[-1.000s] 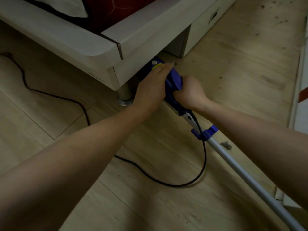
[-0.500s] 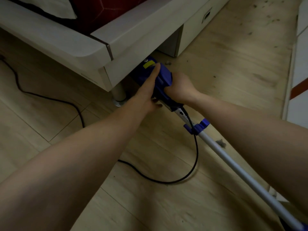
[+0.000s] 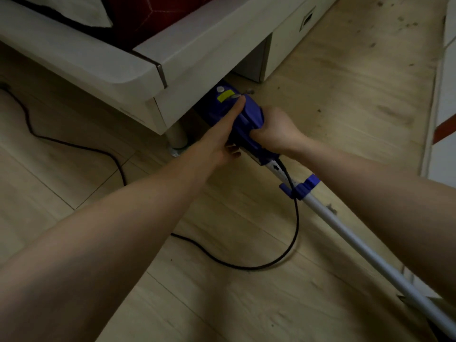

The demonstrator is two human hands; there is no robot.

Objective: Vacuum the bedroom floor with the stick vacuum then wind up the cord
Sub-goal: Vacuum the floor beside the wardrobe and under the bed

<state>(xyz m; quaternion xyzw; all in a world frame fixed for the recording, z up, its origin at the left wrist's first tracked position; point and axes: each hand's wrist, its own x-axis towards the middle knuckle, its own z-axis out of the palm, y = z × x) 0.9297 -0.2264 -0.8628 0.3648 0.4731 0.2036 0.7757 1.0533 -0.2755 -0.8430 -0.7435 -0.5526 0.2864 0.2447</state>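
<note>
The stick vacuum lies low across the floor, its blue body (image 3: 243,119) pointing under the corner of the bed and its silver tube (image 3: 357,245) running to the lower right. My right hand (image 3: 274,130) is wrapped around the blue body. My left hand (image 3: 219,139) rests along the body's left side with its forefinger stretched onto a grey button beside the yellow label (image 3: 225,97). A blue clip (image 3: 302,186) on the tube holds the black cord (image 3: 283,257), which loops over the floor and runs off to the left.
The white bed frame (image 3: 148,70) with a round metal leg (image 3: 176,138) stands just left of the vacuum body. A drawer unit (image 3: 293,33) sits under the bed farther back. White furniture (image 3: 444,99) lines the right edge. Dirt specks dot the wooden floor (image 3: 345,82).
My left hand has shifted from covering the top of the blue body to lying alongside it with one finger stretched onto the button. The view has shifted slightly.
</note>
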